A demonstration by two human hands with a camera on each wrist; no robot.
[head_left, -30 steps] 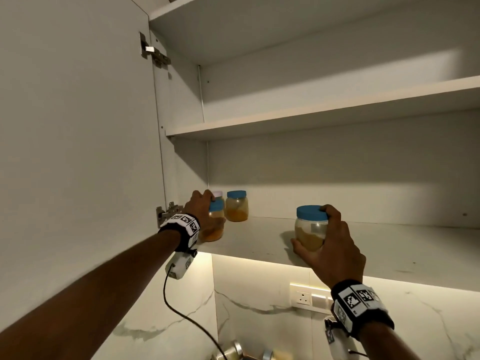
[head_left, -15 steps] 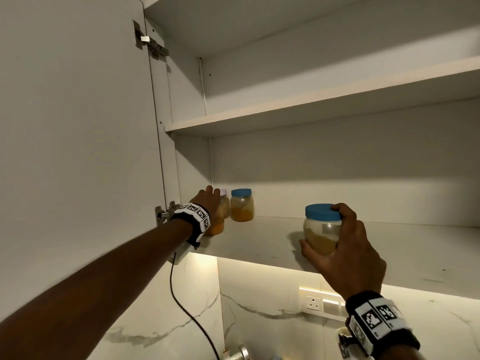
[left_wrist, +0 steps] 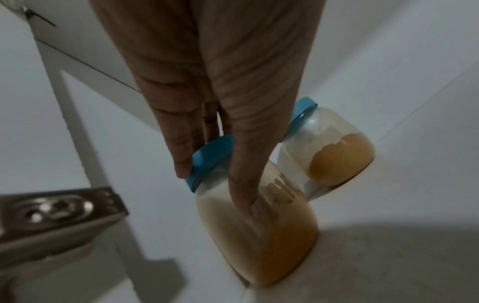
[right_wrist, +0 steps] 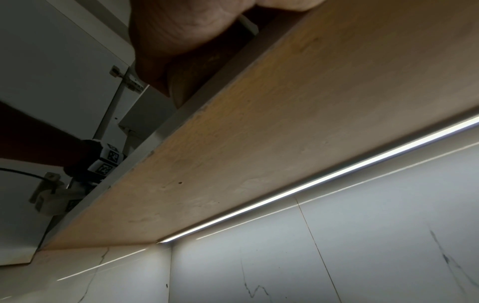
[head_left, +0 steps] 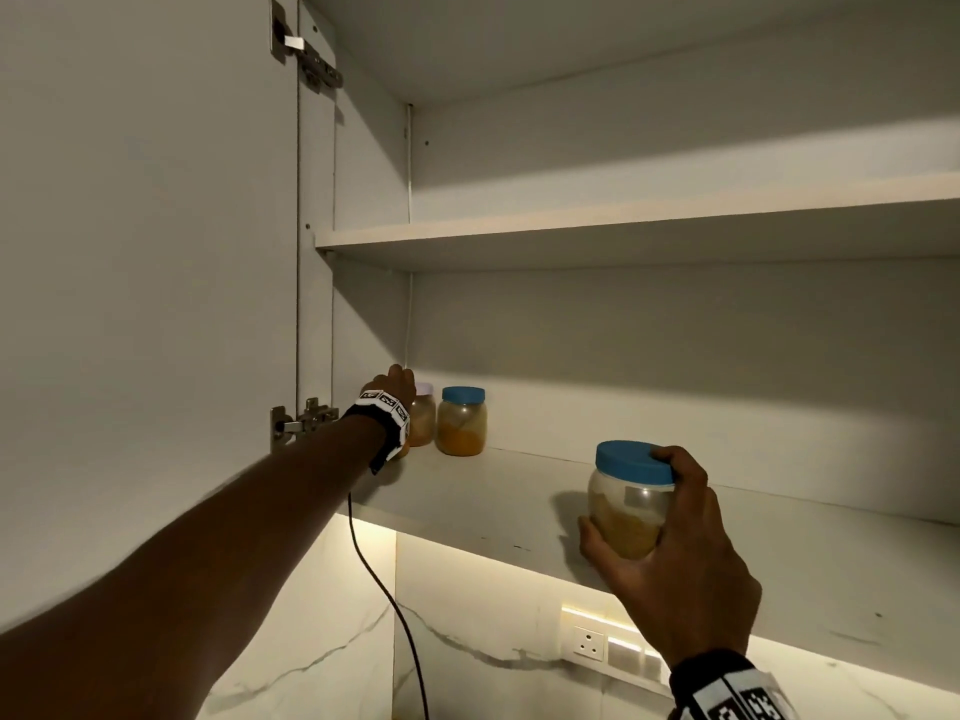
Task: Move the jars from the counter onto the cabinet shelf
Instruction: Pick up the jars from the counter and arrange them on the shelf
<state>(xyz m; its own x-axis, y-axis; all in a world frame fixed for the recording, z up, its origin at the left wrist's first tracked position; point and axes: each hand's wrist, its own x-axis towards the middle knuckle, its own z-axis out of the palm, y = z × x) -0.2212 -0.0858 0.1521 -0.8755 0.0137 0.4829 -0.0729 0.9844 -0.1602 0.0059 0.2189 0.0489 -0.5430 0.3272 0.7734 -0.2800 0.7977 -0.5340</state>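
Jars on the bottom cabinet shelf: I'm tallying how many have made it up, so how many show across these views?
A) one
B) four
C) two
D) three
D: the head view shows the jar in the right hand near the shelf's front edge, a free-standing blue-lidded jar at the back left, and beside it the jar under the left hand, best seen in the left wrist view.
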